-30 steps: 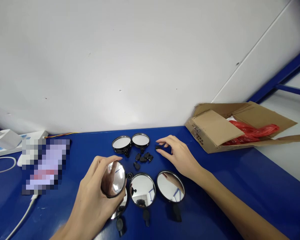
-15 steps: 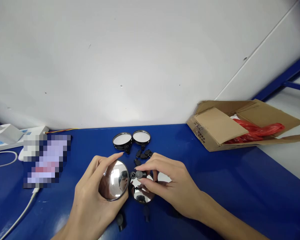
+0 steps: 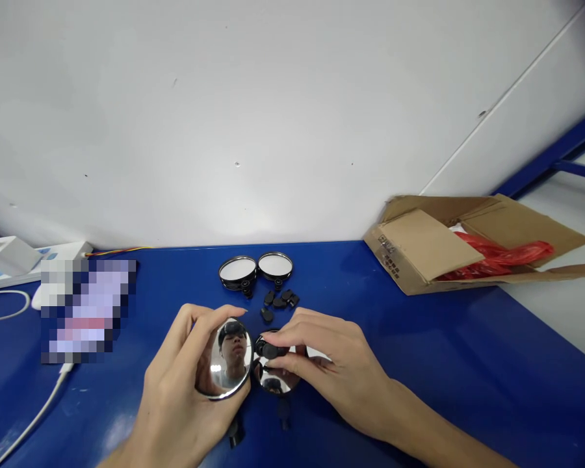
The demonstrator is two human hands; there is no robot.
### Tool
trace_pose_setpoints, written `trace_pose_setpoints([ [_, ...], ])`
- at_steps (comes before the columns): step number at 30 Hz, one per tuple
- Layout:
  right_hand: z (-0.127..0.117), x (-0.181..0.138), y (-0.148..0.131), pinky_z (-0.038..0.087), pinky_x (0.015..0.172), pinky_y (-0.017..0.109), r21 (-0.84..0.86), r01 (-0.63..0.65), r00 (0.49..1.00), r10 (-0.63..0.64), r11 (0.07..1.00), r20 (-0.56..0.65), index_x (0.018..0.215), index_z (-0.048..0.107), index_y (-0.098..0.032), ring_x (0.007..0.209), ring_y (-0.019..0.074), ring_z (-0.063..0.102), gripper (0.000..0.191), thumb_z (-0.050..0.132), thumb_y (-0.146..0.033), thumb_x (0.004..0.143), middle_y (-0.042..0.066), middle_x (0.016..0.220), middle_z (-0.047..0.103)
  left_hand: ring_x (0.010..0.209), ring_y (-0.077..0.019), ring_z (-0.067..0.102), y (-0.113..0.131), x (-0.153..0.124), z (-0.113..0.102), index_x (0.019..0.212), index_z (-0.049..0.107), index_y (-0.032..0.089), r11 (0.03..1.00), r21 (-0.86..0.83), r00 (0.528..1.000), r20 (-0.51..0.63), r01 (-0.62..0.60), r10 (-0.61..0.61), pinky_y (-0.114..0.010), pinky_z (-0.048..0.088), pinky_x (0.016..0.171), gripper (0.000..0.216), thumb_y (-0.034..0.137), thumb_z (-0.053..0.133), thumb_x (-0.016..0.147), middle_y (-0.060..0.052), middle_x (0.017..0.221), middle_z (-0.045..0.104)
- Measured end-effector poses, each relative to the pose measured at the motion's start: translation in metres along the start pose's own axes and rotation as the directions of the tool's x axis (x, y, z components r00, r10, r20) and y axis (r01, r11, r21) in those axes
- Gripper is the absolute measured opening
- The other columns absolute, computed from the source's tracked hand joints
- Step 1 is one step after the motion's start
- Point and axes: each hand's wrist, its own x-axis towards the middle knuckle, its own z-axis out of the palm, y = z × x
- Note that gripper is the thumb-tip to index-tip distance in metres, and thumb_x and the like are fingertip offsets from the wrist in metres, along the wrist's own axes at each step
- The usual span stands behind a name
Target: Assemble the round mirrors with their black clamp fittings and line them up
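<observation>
My left hand [image 3: 185, 383] is wrapped round the rim of a round convex mirror [image 3: 224, 361], its shiny face tilted up toward me. Between thumb and forefinger, my right hand [image 3: 331, 364] pinches a small black plastic mount [image 3: 272, 351], which meets the socket at the mirror's right edge. Whether the two parts are joined, I cannot tell. Under my right hand lies another round mirror [image 3: 277, 382], partly covered, with a further one behind the fingers. Several small black mounts [image 3: 279, 302] lie loose just beyond my hands, and others sit near my left wrist.
Two round mirrors [image 3: 275, 265] rest near the wall on the blue table [image 3: 175, 273]. An open cardboard box [image 3: 419, 247] with red plastic stands at the right. A blurred-out phone [image 3: 90, 312], its white cable [image 3: 39, 416] and a power strip [image 3: 10, 279] are at the left.
My right hand has brought the black mount slightly down, against the socket of the mirror. The mirror in my left hand has tilted a little, so its reflection differs.
</observation>
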Motion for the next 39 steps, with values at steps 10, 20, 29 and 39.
trace_pose_setpoints([
  [10,-0.001,0.0,-0.001,0.059,0.069,0.03,0.034,0.044,0.999,-0.043,0.998,-0.018,0.126,0.083,-0.024,0.078,0.0165,0.069,0.02,0.082,-0.022,0.106,0.002,0.092,0.081,0.074,-0.0165,0.063,0.008,0.002,0.004,0.132,0.067,0.032,0.985,-0.151,0.996,0.031,0.084,-0.08,-0.028,0.054,0.061,0.038,0.027,0.075,0.095,-0.001,0.104,0.065],
  [20,0.003,-0.002,-0.004,0.061,0.068,0.032,0.006,0.068,0.996,-0.068,0.998,-0.052,0.128,0.08,-0.025,0.078,0.0177,0.071,0.022,0.08,-0.019,0.107,0.003,0.095,0.082,0.074,-0.018,0.065,0.01,-0.003,0.009,0.132,0.066,0.034,0.959,-0.229,0.985,0.079,0.168,-0.154,-0.028,0.054,0.059,0.04,0.027,0.076,0.095,0.0,0.101,0.065],
  [29,0.004,-0.003,-0.005,0.058,0.067,0.033,-0.108,0.091,0.996,-0.091,0.99,0.003,0.129,0.076,-0.026,0.078,0.0184,0.067,0.022,0.079,-0.02,0.108,0.002,0.092,0.078,0.071,-0.0145,0.061,0.005,0.001,0.002,0.138,0.065,0.037,0.972,-0.22,0.992,0.113,0.083,-0.059,-0.026,0.054,0.059,0.053,0.016,0.074,0.089,0.002,0.104,0.063],
  [39,-0.005,-0.003,-0.002,0.056,0.069,0.033,-0.151,0.083,0.989,-0.064,0.985,0.131,0.127,0.075,-0.023,0.08,0.0181,0.066,0.017,0.076,-0.025,0.111,0.003,0.094,0.076,0.082,-0.0165,0.068,-0.004,0.006,-0.002,0.142,0.065,0.041,0.974,-0.217,0.977,0.213,0.067,-0.02,-0.027,0.058,0.064,0.068,0.007,0.073,0.084,0.001,0.112,0.066],
])
